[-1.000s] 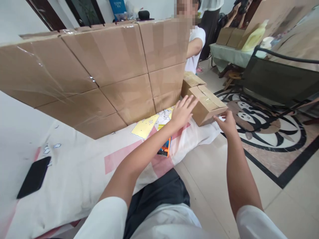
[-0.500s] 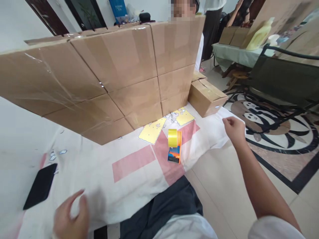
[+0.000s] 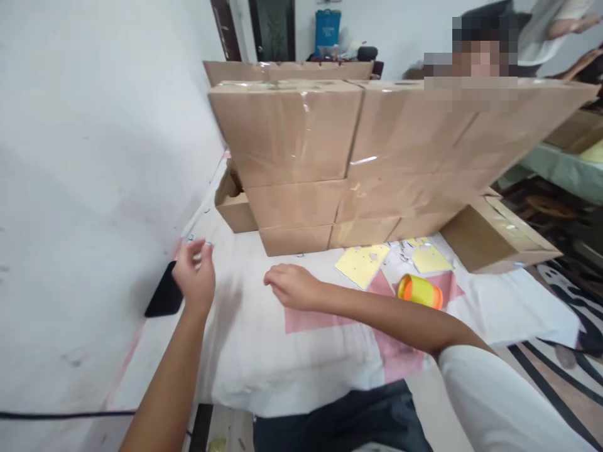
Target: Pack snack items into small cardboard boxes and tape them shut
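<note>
Boxes stacked like a wall on the cloth
Left hand near the black slab, fingers loosely curled, released; right hand in front of the wall, fingers folded in, cannot tell whether gripping anything; yellow tape farther right

The scene is viewed by one head-worn camera, placed above the near edge of the cloth-covered surface and directed forward and downward across it. The left hand and the right hand are seen at close range from behind, while the stacked cardboard boxes are faced broadside farther off, the back wall being glimpsed over their top edge.
</note>
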A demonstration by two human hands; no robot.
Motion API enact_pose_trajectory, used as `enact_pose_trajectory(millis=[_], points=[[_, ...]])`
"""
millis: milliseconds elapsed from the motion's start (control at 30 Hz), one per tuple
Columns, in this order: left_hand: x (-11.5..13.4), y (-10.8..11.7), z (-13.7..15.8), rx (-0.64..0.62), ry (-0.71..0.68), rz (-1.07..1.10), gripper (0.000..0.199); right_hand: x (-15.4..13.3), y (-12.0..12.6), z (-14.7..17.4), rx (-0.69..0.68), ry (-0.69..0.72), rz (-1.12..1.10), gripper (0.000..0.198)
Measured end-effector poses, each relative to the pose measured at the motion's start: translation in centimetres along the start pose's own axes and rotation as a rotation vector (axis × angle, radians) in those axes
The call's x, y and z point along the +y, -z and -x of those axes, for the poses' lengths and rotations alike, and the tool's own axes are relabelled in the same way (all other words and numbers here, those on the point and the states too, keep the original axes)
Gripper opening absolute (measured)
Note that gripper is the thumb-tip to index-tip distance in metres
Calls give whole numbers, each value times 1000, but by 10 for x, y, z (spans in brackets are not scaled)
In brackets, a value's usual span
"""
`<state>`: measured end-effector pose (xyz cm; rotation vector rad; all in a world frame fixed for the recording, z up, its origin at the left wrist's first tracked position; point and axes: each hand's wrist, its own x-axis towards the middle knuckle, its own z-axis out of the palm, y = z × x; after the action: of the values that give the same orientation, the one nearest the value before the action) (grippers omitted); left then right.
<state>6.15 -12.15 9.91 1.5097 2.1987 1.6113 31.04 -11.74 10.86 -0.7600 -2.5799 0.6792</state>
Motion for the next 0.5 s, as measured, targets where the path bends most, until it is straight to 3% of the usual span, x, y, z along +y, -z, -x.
enact_pose_trajectory(millis=[100,133,233,300,400,500], points=[[9,-38,-76,-9,-76,-52,52,0,-49,-62,-1,-34,-59,26],[11,-49,-95,-141,-170,-165,54,1,-58,-77,57,-61,-113,28],[11,-78,-132,-360,-271,-248,45,7,-69,-119,295,-222,-290,41],[7,-89,-144,-401,-249,-269,37,11,-66,-146,438,-384,-377,55],[-7,-87,-154,-396,-193,-325,30,17,-55,-192,558,-574,-384,77],[-24,-62,-154,-382,-166,-402,26,28,-41,-238,592,-682,-256,85]])
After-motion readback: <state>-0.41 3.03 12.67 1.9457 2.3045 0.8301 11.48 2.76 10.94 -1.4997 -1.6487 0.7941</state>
